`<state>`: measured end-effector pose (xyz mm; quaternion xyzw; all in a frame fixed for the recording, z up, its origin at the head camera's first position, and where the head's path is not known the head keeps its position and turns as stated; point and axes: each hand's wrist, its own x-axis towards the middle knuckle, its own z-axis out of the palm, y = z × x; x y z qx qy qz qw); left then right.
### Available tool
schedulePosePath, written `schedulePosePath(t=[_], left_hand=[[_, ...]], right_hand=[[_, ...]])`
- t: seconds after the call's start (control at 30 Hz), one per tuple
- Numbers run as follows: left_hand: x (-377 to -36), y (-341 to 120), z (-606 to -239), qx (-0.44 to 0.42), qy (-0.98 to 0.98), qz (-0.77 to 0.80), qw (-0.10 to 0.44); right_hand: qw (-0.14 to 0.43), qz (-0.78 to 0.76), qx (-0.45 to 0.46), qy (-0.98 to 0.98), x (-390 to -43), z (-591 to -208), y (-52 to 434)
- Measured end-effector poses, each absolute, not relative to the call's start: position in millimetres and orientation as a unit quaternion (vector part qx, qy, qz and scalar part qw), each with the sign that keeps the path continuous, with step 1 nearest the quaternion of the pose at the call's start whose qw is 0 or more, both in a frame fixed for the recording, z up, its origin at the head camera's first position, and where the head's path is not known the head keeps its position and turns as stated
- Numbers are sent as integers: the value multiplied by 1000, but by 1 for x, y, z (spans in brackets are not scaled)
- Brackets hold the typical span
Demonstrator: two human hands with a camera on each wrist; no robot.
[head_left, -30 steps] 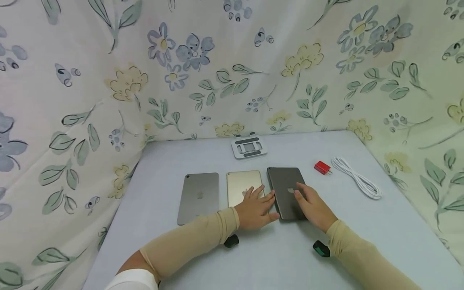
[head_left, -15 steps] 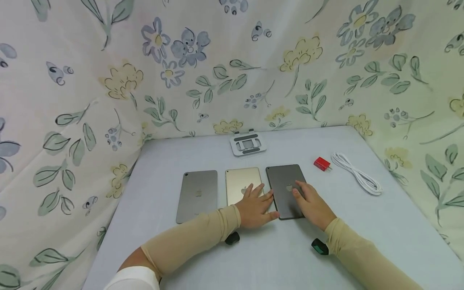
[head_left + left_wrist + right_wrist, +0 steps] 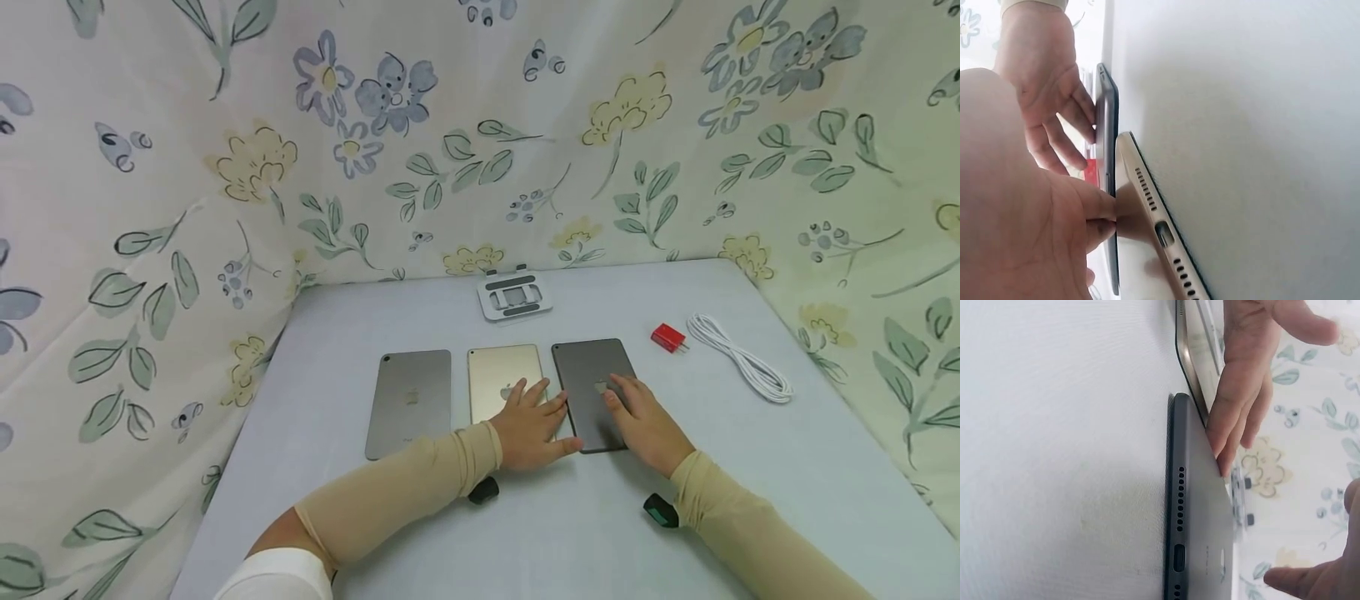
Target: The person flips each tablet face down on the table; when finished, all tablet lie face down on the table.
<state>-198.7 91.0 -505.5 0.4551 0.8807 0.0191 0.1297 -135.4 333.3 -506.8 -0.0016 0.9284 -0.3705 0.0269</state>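
Altogether three tablets [image 3: 498,388], one charger [image 3: 667,338], one cable [image 3: 738,359], two hands [image 3: 531,429].

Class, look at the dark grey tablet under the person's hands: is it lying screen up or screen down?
Screen down. The dark grey tablet shows its logo-marked back, flat on the table.

A pale grey table [image 3: 450,550] stands enclosed by floral cloth [image 3: 187,183].

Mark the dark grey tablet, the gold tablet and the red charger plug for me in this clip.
dark grey tablet [image 3: 588,367]: head view, upper part of its back, above the right hand.
gold tablet [image 3: 498,371]: head view, bare upper part of its back.
red charger plug [image 3: 666,337]: head view, middle of its red body.
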Motion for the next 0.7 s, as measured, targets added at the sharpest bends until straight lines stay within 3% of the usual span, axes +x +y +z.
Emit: schedulePosePath(t=[0.37,0.7], left_hand=[[-209,93,-503,479,873,-12,86],[-214,57,-475,467,884,-9,6]], right_hand=[[64,-334,-9,940,-148,-504,340],[-27,-302,-75,950,-145,-501,334]])
